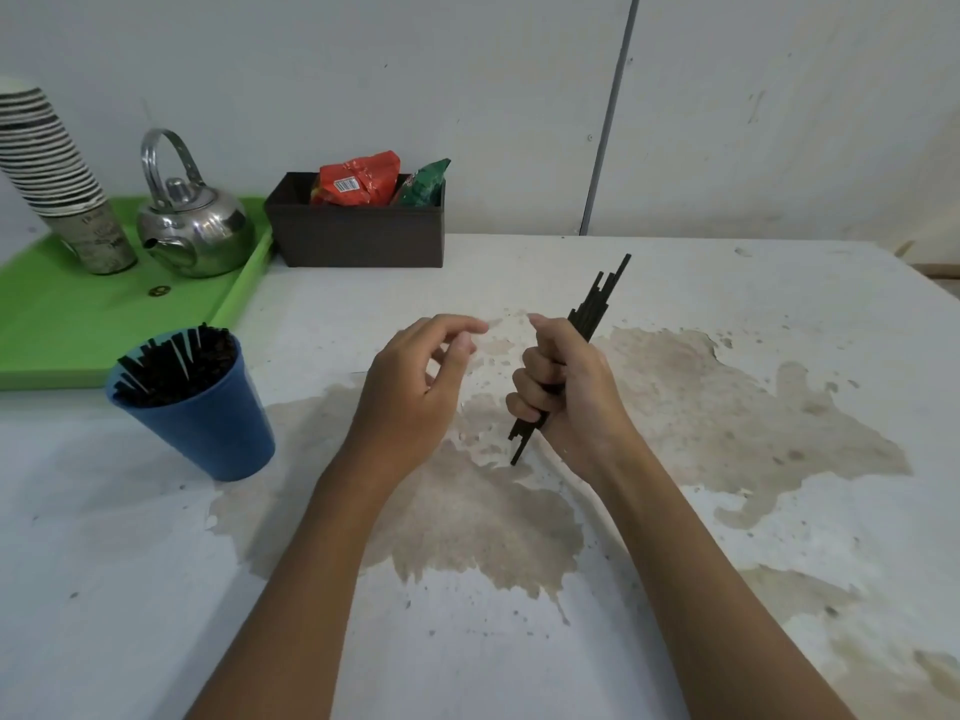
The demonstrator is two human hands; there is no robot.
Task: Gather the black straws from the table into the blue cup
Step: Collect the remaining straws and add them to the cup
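Black straws (597, 304) sit bunched in our right hand (566, 392), the fingers wrapped tightly round the middle of the bundle, so that it stands tilted, tops leaning away toward the far edge of the table (727, 283) and the lowest tip close to, perhaps touching, the stained surface near the middle. Our left hand (415, 376) hovers just beside it, holding nothing, fingers loosely curled and thumb and forefinger nearly meeting (as if ready to pinch or tidy a stray straw). The ends are uneven at both top and bottom, so we judge the step in hand is squaring the bundle before carrying it over. To do that well we should tap the lower ends against the table with a slightly eased grip, steady the tops with the left hand, then firm up again so none slips out. We see no loose straws lying on the table, so this looks like the last batch. The blue cup (208, 423) stands well apart to our left, near the left edge, already crowded with straws; we should lower the bundle in steeply, aiming for a gap, with the free hand bracing the cup so it does not tip. Beyond it, at the far left corner, a green tray (67, 330) carries a kettle (192, 226).
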